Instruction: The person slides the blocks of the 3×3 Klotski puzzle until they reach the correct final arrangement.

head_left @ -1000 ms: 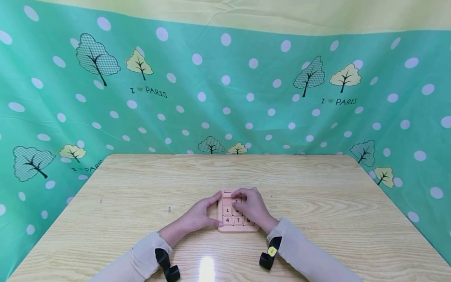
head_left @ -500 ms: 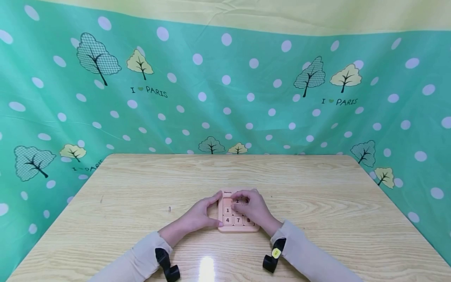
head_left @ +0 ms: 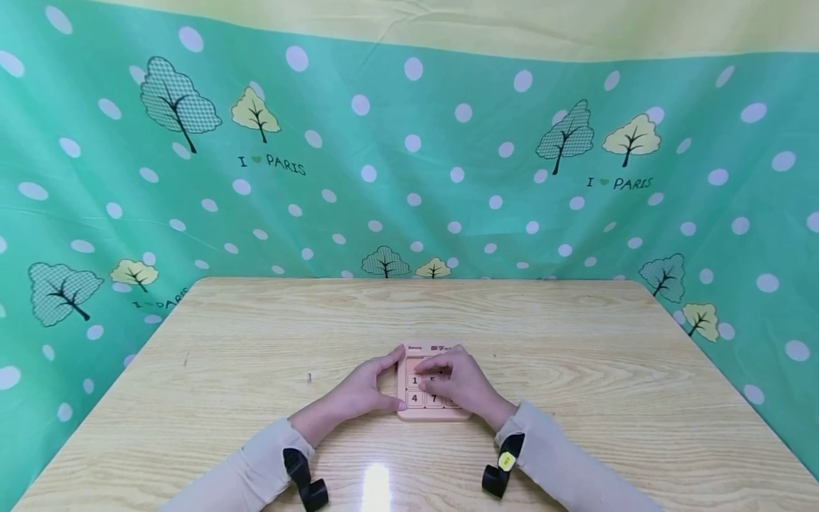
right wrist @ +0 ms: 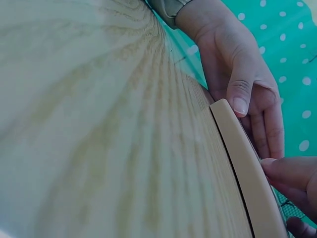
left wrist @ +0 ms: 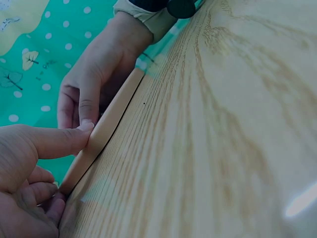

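A pink number sliding puzzle (head_left: 435,415) lies flat on the wooden table in the head view. Tiles 1, 4 and 7 read plainly, and the 5 is partly covered. The top left slot shows a bare recess. My left hand (head_left: 361,391) holds the puzzle's left side, thumb at the near corner and a finger at the far one. Over the tiles is my right hand (head_left: 466,384), its index finger across the top row and its thumb on the middle row. It hides the right-hand tiles. Both wrist views show the puzzle's edge (left wrist: 106,121) side-on, with fingertips on top.
The wooden table (head_left: 256,327) spreads around the puzzle. A small dark speck (head_left: 309,378) lies left of the hands. A green dotted curtain (head_left: 409,171) hangs behind and at both sides. Black wrist straps (head_left: 505,466) sit on the sleeves.
My right hand's index finger has come down across the top row, covering tiles 2 and 3, which showed half a second ago. The right wrist has shifted slightly right. My left hand stays put.
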Tool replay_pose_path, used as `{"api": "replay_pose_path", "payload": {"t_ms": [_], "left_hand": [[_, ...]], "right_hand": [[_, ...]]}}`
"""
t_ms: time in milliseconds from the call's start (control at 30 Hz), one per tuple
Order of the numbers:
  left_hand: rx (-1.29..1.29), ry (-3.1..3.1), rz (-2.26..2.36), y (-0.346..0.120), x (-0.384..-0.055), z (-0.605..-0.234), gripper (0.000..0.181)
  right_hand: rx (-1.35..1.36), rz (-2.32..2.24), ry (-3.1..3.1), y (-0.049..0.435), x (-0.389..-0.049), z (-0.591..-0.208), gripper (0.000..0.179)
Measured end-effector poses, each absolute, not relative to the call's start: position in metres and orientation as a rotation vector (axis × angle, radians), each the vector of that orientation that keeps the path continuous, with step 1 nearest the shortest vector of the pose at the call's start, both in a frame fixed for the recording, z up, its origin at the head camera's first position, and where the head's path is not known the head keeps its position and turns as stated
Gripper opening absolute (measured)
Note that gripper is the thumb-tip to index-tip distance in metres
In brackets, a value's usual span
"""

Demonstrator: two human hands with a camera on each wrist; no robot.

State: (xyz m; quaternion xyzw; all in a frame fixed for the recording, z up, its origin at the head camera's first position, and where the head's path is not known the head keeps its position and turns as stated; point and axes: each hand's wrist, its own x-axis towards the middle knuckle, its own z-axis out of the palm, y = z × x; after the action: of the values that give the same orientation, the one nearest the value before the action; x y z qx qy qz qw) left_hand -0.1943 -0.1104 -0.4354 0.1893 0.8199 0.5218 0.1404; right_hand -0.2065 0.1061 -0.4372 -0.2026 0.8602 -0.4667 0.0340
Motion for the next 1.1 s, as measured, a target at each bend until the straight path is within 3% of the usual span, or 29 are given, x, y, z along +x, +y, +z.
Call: {"api": "replay_pose_path", "payload": {"t_ms": [1100], "left_hand": [[0.544,2.367,1.494,-0.11,-0.195,-0.437,0.093]], "right_hand": [[-0.552,-1.456,2.691,0.094,-0.22,-0.433,0.019]]}}
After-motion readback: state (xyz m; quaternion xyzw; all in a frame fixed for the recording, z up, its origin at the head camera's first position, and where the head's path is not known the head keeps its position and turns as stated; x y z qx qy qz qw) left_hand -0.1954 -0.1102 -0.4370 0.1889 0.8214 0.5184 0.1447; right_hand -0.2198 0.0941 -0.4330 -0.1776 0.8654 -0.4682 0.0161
